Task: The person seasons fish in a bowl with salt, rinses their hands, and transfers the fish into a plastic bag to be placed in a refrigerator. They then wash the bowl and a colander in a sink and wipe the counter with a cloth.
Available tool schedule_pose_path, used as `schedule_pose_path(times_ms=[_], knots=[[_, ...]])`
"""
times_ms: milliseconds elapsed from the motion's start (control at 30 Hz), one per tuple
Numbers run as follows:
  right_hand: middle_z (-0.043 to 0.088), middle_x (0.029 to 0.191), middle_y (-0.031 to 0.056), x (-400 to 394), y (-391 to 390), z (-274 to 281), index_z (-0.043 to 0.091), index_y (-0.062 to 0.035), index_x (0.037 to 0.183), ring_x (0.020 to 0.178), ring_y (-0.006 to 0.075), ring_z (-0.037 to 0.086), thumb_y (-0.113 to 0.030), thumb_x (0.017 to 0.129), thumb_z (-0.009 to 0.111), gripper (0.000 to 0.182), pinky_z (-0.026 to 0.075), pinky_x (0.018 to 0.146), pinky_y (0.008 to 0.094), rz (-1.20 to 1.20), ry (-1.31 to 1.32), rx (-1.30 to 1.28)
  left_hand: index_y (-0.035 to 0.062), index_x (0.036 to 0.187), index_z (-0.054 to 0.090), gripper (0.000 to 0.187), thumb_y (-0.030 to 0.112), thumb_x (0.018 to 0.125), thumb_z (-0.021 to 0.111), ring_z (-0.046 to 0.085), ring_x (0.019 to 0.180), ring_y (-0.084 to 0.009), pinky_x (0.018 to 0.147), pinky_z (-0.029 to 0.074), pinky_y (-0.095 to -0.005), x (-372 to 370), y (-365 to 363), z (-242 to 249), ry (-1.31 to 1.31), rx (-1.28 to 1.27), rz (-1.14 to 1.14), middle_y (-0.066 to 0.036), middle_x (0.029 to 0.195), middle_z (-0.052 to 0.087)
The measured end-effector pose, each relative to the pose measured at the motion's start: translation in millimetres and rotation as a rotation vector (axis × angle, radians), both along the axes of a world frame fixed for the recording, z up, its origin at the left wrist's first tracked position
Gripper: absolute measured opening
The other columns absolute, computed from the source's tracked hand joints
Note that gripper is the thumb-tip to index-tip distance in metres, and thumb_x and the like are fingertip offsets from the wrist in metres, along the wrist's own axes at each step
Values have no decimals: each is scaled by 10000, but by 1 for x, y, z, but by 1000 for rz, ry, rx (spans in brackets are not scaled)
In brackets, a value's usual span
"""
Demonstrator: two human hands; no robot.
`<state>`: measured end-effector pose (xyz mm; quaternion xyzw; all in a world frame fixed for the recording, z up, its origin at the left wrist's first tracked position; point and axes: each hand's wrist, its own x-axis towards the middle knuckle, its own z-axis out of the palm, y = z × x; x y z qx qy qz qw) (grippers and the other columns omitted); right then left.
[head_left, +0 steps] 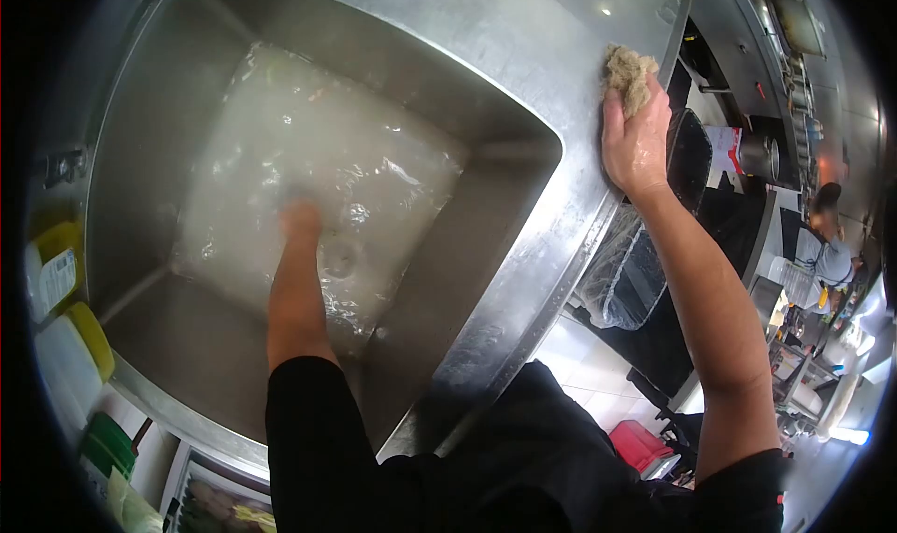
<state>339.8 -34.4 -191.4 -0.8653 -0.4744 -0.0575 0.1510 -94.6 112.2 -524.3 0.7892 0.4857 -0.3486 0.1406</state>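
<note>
Cloudy, rippling water (308,141) stands in a deep steel sink (505,183). My left hand (301,220) reaches down into it; the wrist shows at the surface, and the murk hides the fingers. A round shape, perhaps the drain (338,259), shows dimly beside that hand. On the right, at the outer edge of the steel counter (523,28), my right hand (639,145) grips a crumpled, beige scrubber (629,73). The scrubber sticks out past the fingertips. Wet shine covers the back of that hand.
Plastic containers with yellow parts (58,267) stand left of the sink. Below it is a bin of produce (220,500). A clear-bag-lined black bin (617,281) is under my right arm. Farther right, a person (822,243) stands amid kitchen equipment; a red container (643,449) sits on the floor.
</note>
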Motion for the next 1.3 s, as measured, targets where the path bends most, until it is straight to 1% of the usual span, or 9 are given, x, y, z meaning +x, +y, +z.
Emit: schedule_pose_path(times_ms=[133, 367, 600, 733, 833, 933, 1100, 1233, 1300], knots=[[443, 1259, 275, 4, 1, -2, 335, 32, 1347, 1189, 432, 400, -281, 931, 568, 570, 325, 1038, 485, -1, -16, 4, 106, 1131, 686, 337, 261, 959, 442, 611, 1142, -310, 916, 506, -445, 12, 9, 28, 46, -56, 78, -141, 1203, 650], [434, 1267, 283, 9, 2, -4, 326, 38, 1357, 1201, 431, 386, -293, 932, 566, 589, 317, 1047, 482, 0, -45, -28, 83, 1080, 699, 289, 216, 910, 507, 637, 1087, -305, 896, 516, -449, -22, 32, -78, 51, -49, -40, -136, 1134, 677], [419, 1290, 276, 12, 2, -3, 312, 38, 1368, 1215, 430, 375, -308, 938, 562, 606, 313, 1055, 484, -6, -33, -38, 70, 1100, 692, 293, 209, 860, 597, 617, 1119, -312, 920, 510, -423, -16, 52, -91, 16, -85, -95, -153, 1170, 657], [421, 1300, 256, 9, 1, -3, 321, 24, 1366, 1221, 420, 375, -314, 939, 562, 595, 326, 1051, 480, -24, -26, -30, 81, 1085, 706, 360, 278, 784, 709, 593, 1159, -315, 965, 492, -406, -32, 35, -57, -86, -35, 133, -149, 1218, 639], [417, 1311, 242, 7, 3, -3, 330, 3, 1366, 1228, 409, 376, -299, 932, 571, 580, 335, 1054, 475, -36, -20, -30, 41, 1112, 678, 459, 347, 772, 721, 592, 1153, -335, 950, 500, -429, 0, 38, 83, 218, -359, -245, -169, 1224, 631], [414, 1310, 237, 7, 6, 1, 331, -2, 1365, 1233, 405, 374, -288, 926, 579, 580, 335, 1057, 473, -42, -12, -28, 66, 1157, 665, 480, 367, 784, 705, 578, 1189, -305, 944, 504, -427, 18, 22, 139, 171, -283, -148, -137, 1251, 626], [412, 1312, 235, 5, 6, 2, 333, -5, 1365, 1238, 409, 366, -291, 924, 583, 583, 329, 1057, 476, -75, 24, -54, 73, 1097, 694, 408, 327, 777, 707, 630, 1111, -305, 928, 514, -409, 20, -32, 64, 67, -174, -62, -131, 1171, 665], [406, 1315, 247, 8, 2, -3, 317, 11, 1370, 1238, 417, 360, -304, 931, 572, 598, 320, 1062, 478, -26, -11, -52, 42, 1034, 704, 328, 276, 812, 643, 642, 1069, -342, 906, 522, -404, 45, -12, 131, -97, -25, 187, -179, 1146, 667], [402, 1317, 256, 10, 3, -6, 311, 20, 1371, 1235, 421, 361, -313, 934, 567, 606, 317, 1062, 480, -20, -30, -37, 36, 1033, 700, 338, 291, 821, 634, 645, 1051, -354, 902, 520, -407, 35, 12, 91, -80, -127, 159, -186, 1147, 663]])
